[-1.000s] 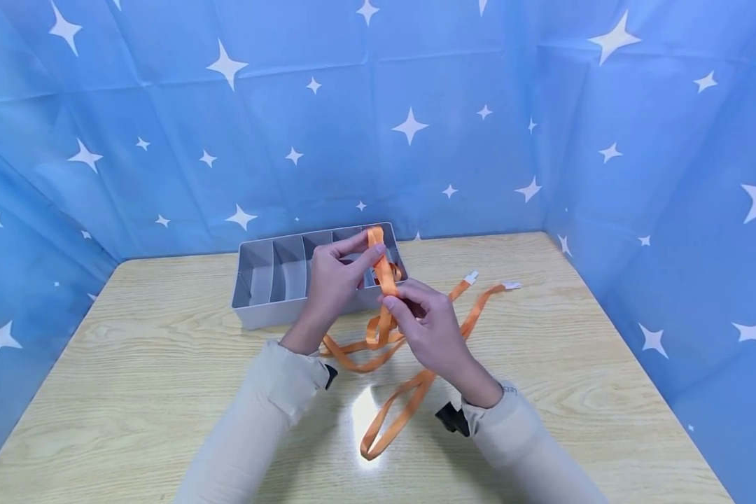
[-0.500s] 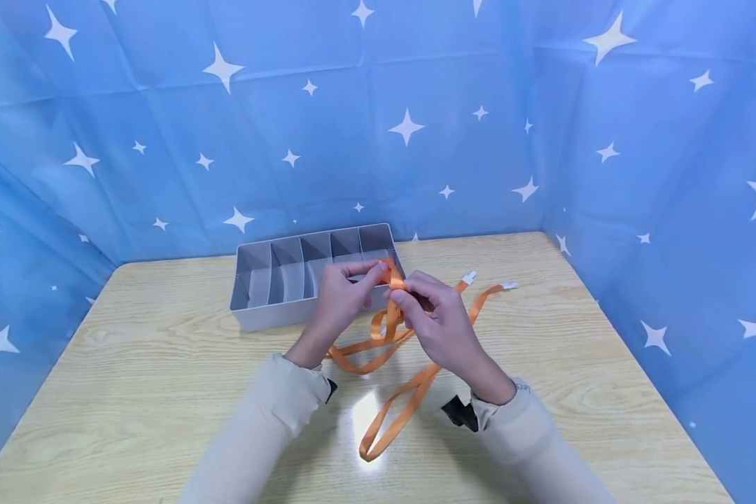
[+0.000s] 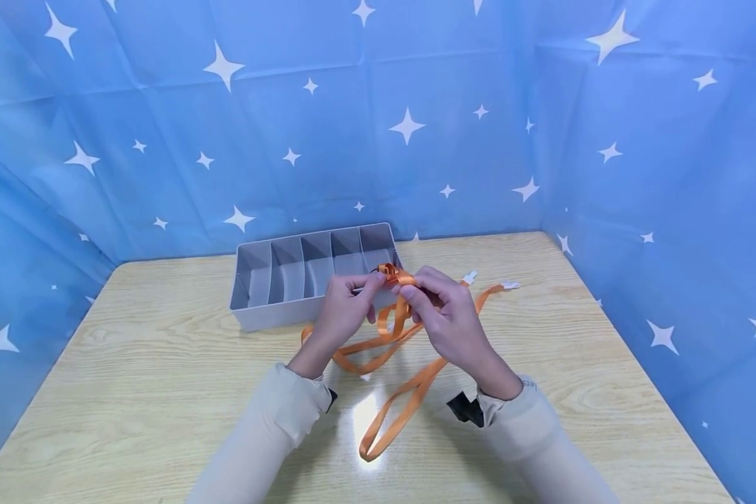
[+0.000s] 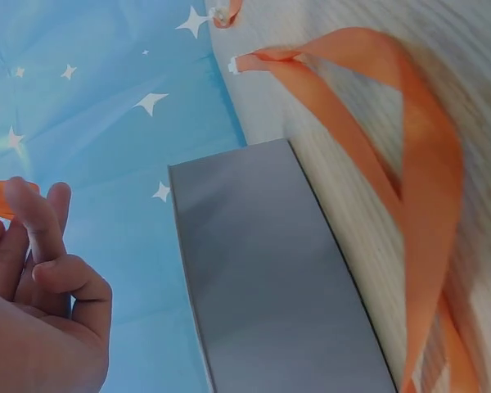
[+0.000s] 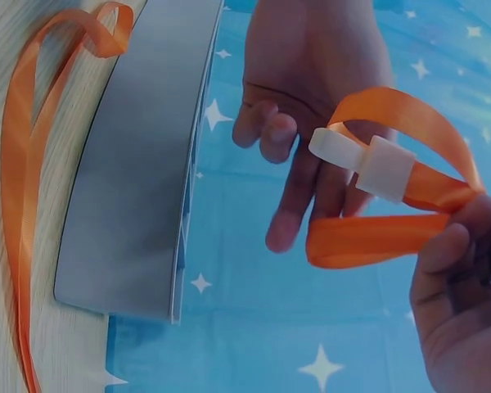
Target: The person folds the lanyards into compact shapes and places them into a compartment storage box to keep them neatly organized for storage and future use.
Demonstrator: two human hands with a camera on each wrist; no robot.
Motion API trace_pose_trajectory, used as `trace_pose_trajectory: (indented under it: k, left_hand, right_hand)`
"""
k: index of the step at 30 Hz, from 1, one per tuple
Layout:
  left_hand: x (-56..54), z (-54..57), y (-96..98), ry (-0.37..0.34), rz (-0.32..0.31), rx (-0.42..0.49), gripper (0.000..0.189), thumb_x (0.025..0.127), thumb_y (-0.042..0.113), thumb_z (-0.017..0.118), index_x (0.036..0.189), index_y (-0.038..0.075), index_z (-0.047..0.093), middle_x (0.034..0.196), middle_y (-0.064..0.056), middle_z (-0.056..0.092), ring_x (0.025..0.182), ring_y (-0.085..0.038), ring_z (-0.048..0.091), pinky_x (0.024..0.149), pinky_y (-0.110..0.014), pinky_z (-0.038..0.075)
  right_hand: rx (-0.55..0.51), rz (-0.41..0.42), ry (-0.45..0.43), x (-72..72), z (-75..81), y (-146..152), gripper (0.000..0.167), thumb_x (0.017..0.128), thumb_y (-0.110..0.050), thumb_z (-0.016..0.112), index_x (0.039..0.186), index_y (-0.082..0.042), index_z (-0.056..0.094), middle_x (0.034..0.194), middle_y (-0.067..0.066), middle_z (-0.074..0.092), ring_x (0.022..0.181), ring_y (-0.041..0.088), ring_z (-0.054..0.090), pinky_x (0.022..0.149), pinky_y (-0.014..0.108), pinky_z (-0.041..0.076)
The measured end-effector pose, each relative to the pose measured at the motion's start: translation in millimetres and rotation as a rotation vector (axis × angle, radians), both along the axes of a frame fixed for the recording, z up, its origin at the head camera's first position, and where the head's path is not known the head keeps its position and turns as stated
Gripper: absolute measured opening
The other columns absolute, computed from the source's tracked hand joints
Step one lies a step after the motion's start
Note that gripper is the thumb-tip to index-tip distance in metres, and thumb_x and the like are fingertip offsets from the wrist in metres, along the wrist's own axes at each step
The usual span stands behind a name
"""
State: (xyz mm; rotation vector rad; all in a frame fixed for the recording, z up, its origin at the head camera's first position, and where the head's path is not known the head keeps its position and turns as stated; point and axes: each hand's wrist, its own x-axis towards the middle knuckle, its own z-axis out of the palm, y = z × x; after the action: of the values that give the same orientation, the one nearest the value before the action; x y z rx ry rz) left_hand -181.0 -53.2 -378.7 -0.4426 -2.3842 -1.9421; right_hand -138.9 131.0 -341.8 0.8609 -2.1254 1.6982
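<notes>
In the head view both hands are together over the front right end of a grey divided tray (image 3: pixel 277 315), with a folded orange lanyard (image 3: pixel 403 277) between them. My left hand (image 3: pixel 343 308) has thumb and fingertips at the lanyard's left end. My right hand (image 3: pixel 450 318) pinches the lanyard near its middle. Seen from the right wrist, the lanyard forms loops around a white plastic clip (image 5: pixel 386 168). Right-hand fingertips (image 5: pixel 446 250) hold those loops together, while the left hand (image 5: pixel 319 98) lies behind them; its thumb is hidden there.
More orange lanyards (image 3: pixel 393 420) lie loosely looped on the wooden table (image 3: pixel 164 392), in front of the tray and to its right. Their white ends (image 3: pixel 470 278) point to the back right. A blue star-patterned curtain (image 3: pixel 327 126) surrounds the back and sides.
The left hand has come down from above the tray's right end. The long upright fold of lanyard has become a small bundle between the hands, and both hands have shifted slightly right.
</notes>
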Motion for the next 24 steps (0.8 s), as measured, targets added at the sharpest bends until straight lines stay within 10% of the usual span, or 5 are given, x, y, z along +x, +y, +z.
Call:
trace_pose_trajectory:
  k: [9,24]
  left_hand:
    - [5.8,-6.5,1.6,0.012,-0.022,-0.015,0.046,0.104,0.031,0.054,0.075,0.004,0.077,0.054,-0.009,0.054,0.048,-0.027,0.053,0.045,-0.027,0.035]
    - [15.2,-15.5,6.8,-0.036,-0.064,0.073,0.055,0.105,0.033,0.051,0.072,-0.006,0.070,0.108,-0.015,0.072,0.052,-0.047,0.054,0.045,-0.024,0.038]
  right_hand:
    - [-0.022,0.001,-0.008,-4.7,-2.0,5,0.017,0.101,-0.006,0.057,0.099,0.004,0.070,0.076,0.006,0.053,0.061,0.024,0.049,0.052,0.026,0.042]
    - [-0.036,-0.047,-0.009,-10.2,-4.2,8,0.014,0.099,0.001,0.056,0.093,0.004,0.068,0.077,0.010,0.053,0.060,0.021,0.049,0.053,0.024,0.045]
